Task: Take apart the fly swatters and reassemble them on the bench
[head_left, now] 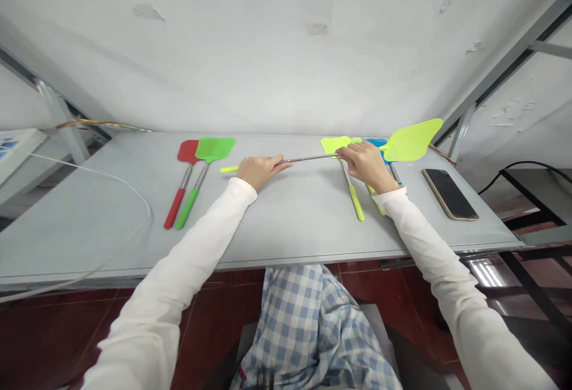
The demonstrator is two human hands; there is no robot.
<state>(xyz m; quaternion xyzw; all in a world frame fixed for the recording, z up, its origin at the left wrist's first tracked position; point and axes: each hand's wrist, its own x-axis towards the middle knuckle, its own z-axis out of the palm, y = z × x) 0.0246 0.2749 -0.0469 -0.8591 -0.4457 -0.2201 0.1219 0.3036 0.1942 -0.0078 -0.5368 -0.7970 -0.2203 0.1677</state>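
Note:
Held level above the table is a yellow-green fly swatter (413,141) with its thin metal rod drawn out long. My left hand (259,170) is closed round the handle end, whose yellow tip sticks out to the left. Near the swatter's head, my right hand (364,163) grips the rod. Beneath and beside my right hand lie a yellow fly swatter (356,202), another yellow one mostly hidden, and a blue fly swatter (375,142) partly covered. Left of my left hand, a red fly swatter (174,208) and a green fly swatter (187,208) lie with their heads overlapping.
A smartphone (449,193) lies on the right of the grey table (286,223). A white cable (134,190) runs across the left side. Behind stands a white wall (241,68), with metal frame posts at both sides. A white box (20,148) sits at far left.

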